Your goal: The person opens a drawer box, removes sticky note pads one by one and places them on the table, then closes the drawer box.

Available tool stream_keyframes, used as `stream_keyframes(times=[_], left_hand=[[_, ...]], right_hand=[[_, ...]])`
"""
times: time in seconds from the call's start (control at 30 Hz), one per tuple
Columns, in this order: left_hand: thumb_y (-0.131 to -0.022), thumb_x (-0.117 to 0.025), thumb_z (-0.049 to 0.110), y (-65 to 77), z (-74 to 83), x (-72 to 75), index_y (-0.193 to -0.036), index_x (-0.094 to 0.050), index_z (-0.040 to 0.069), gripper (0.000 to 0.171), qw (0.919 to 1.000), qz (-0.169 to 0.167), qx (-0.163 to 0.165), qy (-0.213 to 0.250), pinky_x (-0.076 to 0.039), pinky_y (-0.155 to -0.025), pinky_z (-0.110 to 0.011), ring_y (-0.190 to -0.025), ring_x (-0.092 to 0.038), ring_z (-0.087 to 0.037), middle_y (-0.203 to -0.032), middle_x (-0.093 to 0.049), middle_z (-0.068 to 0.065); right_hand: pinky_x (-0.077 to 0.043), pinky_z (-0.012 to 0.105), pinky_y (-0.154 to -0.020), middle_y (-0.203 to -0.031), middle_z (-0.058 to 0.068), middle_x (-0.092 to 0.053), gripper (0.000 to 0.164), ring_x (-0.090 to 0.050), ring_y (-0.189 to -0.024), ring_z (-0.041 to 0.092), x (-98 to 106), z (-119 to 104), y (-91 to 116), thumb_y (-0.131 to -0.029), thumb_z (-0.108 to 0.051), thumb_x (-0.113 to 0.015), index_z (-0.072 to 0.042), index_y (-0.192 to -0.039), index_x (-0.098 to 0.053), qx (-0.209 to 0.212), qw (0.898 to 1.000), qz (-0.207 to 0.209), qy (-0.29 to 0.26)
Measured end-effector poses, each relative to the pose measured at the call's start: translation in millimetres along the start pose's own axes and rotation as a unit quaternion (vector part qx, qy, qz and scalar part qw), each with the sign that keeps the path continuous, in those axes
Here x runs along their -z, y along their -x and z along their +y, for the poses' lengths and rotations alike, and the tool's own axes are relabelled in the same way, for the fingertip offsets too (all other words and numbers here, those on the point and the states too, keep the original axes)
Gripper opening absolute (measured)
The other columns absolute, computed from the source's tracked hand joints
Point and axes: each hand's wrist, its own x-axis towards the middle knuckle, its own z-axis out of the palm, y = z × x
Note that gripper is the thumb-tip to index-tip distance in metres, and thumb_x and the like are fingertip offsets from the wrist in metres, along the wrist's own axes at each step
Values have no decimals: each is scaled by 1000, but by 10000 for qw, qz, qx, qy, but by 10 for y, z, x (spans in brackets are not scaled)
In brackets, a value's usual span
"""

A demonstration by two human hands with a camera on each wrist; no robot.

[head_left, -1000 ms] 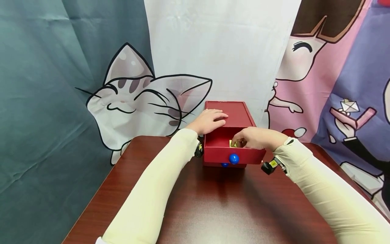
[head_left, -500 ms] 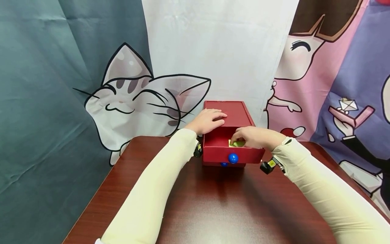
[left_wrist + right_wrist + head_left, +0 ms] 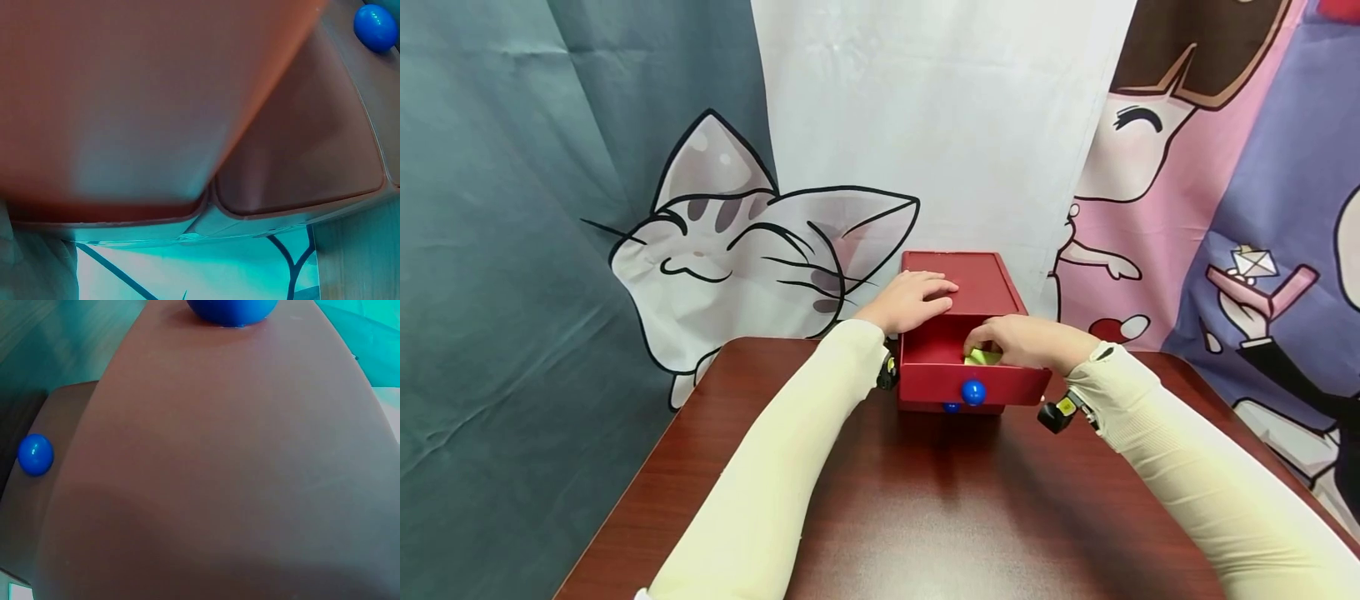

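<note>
A red drawer box [image 3: 973, 279] stands toward the table's far edge, its upper drawer [image 3: 932, 385] pulled out and bearing a round blue knob [image 3: 973, 392]. My left hand [image 3: 910, 302] rests on the box's top near the left front corner, fingers loosely extended. Reaching over the drawer front, my right hand [image 3: 1026, 340] has its fingers curled down at a small yellow-green piece [image 3: 982, 357] inside. The drawer front hides part of that piece. Neither wrist view includes the hands; the right one is filled by the drawer front [image 3: 219, 444].
Below the pulled-out drawer, a second blue knob [image 3: 952, 407] marks a lower drawer. The box stands on a dark reddish-brown table [image 3: 910, 508]. Behind it hangs a printed curtain [image 3: 955, 125] with a cartoon cat and figures.
The yellow-green piece has shifted and tilted slightly under the right fingers. My left hand stays on the box, and the drawer remains pulled out.
</note>
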Motion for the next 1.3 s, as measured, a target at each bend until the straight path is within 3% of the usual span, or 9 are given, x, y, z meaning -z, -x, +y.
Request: stream_keyframes(times=[0.23,0.43,0.53,0.77,1.07,1.3], left_hand=[[-106,-43,43,5,14,-3,-147,-55,27,46,10000,-18,44,-10,-12,-124,-38,-148,-32,-14,-157,-43,0],[-106,-43,43,6,24,12,-147,-56,27,46,10000,-7,28,2,-12,-124,-38,-148,-32,-14,-157,-43,0],[-106,-43,44,6,24,18,-147,-55,27,46,10000,-8,30,-24,-12,-124,-39,-148,-32,-14,-157,-43,0],[-106,-42,45,9,12,7,-148,-54,27,47,10000,-49,48,-48,-11,-124,-38,-148,-31,-13,-158,-42,0],[-105,-44,44,16,22,7,-147,-55,27,46,10000,-36,60,53,-11,-124,-38,-148,-31,-14,-158,-42,0],[-105,-45,43,-1,6,-9,-147,-55,28,45,10000,-10,85,34,-11,-124,-38,-148,-32,-13,-157,-43,0]], right_hand=[[-51,34,-79,-94,-2,-66,40,-59,-87,16,5,-21,-1,-86,-11,-77,-10,-125,-69,-145,9998,-107,-91],[-48,33,-73,-85,-1,-60,14,-55,-80,16,11,-19,-16,-87,-9,-75,-12,-101,-73,157,9997,-68,166],[-48,33,-74,-85,-1,-61,11,-55,-81,16,20,-24,-19,-87,-10,-76,-13,-98,-73,139,9998,-96,119],[-51,34,-77,-89,-3,-65,15,-59,-82,17,24,-41,-11,-86,-16,-78,-16,-98,-69,-276,9992,-191,-221],[-51,33,-76,-90,-2,-65,27,-59,-84,16,6,-36,-22,-86,-18,-80,-14,-110,-71,-350,9991,-163,-150],[-49,32,-73,-86,-2,-63,18,-56,-80,15,18,-22,-39,-88,-9,-74,-11,-106,-76,77,9994,-186,268]])
